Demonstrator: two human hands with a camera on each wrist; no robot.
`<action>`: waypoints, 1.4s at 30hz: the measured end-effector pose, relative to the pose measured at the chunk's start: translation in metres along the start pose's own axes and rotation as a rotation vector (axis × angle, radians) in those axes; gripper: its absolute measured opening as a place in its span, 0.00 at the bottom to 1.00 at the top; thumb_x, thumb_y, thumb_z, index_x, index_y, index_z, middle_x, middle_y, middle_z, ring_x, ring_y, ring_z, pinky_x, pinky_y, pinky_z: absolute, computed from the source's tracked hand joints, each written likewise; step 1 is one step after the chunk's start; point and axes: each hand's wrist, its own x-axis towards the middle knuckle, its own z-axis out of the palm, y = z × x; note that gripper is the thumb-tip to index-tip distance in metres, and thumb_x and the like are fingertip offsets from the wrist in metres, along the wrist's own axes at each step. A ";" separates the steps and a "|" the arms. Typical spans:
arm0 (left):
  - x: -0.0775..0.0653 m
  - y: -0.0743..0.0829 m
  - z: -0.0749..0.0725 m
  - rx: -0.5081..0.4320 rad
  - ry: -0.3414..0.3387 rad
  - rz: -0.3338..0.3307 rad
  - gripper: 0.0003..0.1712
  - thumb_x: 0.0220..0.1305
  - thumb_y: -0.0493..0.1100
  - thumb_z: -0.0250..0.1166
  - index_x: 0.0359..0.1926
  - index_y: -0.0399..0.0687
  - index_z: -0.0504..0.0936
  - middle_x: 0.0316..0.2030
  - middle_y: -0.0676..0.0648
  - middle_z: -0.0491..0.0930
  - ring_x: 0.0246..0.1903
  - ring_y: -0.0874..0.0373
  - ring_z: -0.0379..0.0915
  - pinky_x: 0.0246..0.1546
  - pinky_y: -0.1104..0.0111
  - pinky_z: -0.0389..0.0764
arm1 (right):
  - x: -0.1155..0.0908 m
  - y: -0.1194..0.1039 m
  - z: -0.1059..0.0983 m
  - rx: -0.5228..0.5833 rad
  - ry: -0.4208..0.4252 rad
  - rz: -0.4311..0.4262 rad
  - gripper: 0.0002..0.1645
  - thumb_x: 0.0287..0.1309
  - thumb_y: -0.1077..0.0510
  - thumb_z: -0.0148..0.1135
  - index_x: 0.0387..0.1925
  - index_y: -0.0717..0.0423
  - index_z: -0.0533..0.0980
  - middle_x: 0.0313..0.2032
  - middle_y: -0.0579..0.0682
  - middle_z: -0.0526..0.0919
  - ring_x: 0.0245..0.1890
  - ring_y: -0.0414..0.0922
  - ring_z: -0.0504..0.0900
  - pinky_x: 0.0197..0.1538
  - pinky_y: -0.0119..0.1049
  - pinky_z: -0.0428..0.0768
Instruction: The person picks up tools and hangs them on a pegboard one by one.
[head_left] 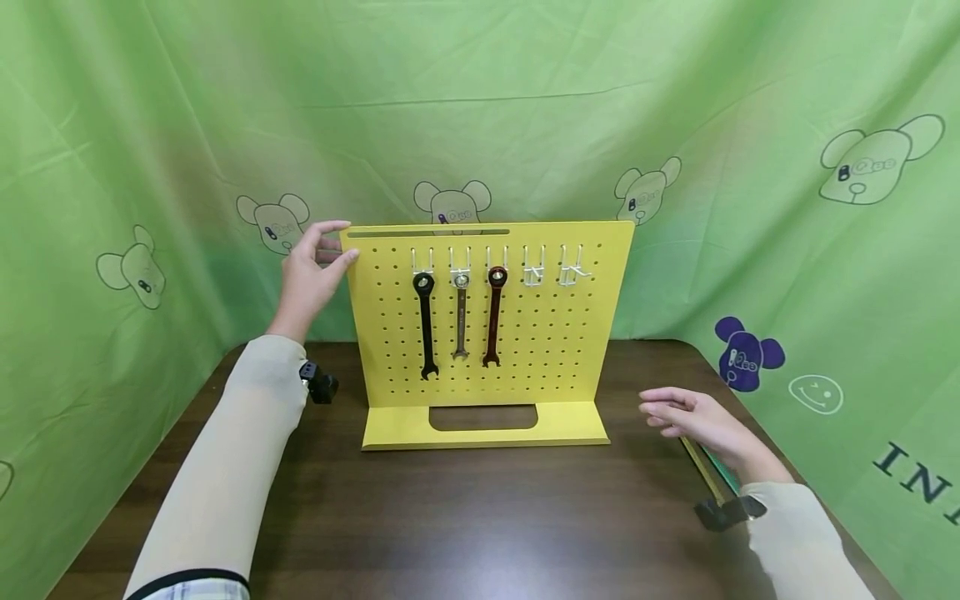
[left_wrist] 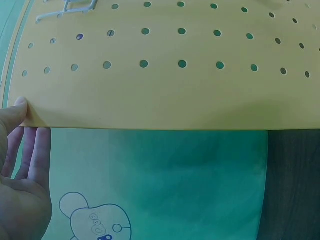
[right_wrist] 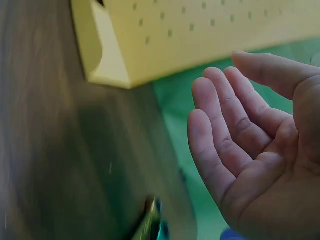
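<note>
A yellow pegboard (head_left: pixel 611 250) stands upright on its base on the table. My left hand (head_left: pixel 309 279) pinches its upper left corner, thumb on the front face and fingers behind the edge. Three wrenches hang in a row from wire hooks: a black one (head_left: pixel 427 333), a slimmer silver one (head_left: pixel 461 321) and a dark red one (head_left: pixel 493 321). To the right of the board, my right hand (head_left: pixel 705 427) hovers above the table with relaxed fingers and nothing in its palm. Under it lie a long gold-coloured tool (head_left: pixel 703 468) and a green one (head_left: pixel 723 472), partly hidden by hand and wrist.
Two more wire hooks, one (head_left: pixel 533 275) beside the red wrench and another (head_left: pixel 573 273) farther right, carry nothing. The brown wooden table (head_left: pixel 450 517) stretches in front of the board. A green printed curtain (head_left: pixel 555 108) surrounds the table at the back and sides.
</note>
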 end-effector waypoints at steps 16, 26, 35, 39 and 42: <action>-0.001 0.001 0.000 -0.020 0.013 -0.003 0.25 0.67 0.44 0.68 0.64 0.54 0.76 0.48 0.41 0.79 0.49 0.49 0.79 0.48 0.55 0.82 | -0.036 0.052 -0.030 -0.074 0.088 0.138 0.27 0.70 0.59 0.60 0.58 0.79 0.70 0.44 0.58 0.87 0.39 0.37 0.85 0.41 0.36 0.84; -0.001 0.001 0.000 -0.018 0.012 -0.005 0.25 0.68 0.44 0.68 0.64 0.55 0.76 0.48 0.42 0.79 0.49 0.49 0.79 0.47 0.55 0.82 | -0.032 0.056 -0.024 -0.244 0.141 0.220 0.32 0.64 0.57 0.67 0.57 0.81 0.70 0.43 0.65 0.86 0.35 0.39 0.85 0.37 0.34 0.84; 0.000 -0.001 0.001 -0.020 0.013 0.005 0.25 0.68 0.44 0.68 0.64 0.55 0.76 0.48 0.41 0.79 0.49 0.49 0.79 0.47 0.56 0.82 | -0.026 0.051 -0.020 -0.398 0.236 0.278 0.29 0.57 0.51 0.73 0.49 0.72 0.79 0.32 0.51 0.88 0.28 0.41 0.80 0.29 0.35 0.79; 0.000 -0.002 0.002 -0.021 0.012 0.002 0.25 0.68 0.44 0.68 0.64 0.55 0.76 0.49 0.41 0.79 0.49 0.49 0.78 0.48 0.55 0.82 | -0.024 0.051 -0.019 -0.439 0.263 0.309 0.28 0.54 0.49 0.73 0.46 0.68 0.82 0.33 0.52 0.86 0.30 0.45 0.78 0.30 0.37 0.77; 0.000 -0.002 0.002 -0.017 0.009 0.000 0.25 0.68 0.44 0.68 0.64 0.55 0.75 0.49 0.41 0.79 0.49 0.48 0.78 0.48 0.55 0.82 | -0.023 0.053 -0.018 -0.481 0.275 0.315 0.26 0.53 0.48 0.73 0.45 0.66 0.84 0.38 0.59 0.85 0.35 0.52 0.78 0.33 0.39 0.75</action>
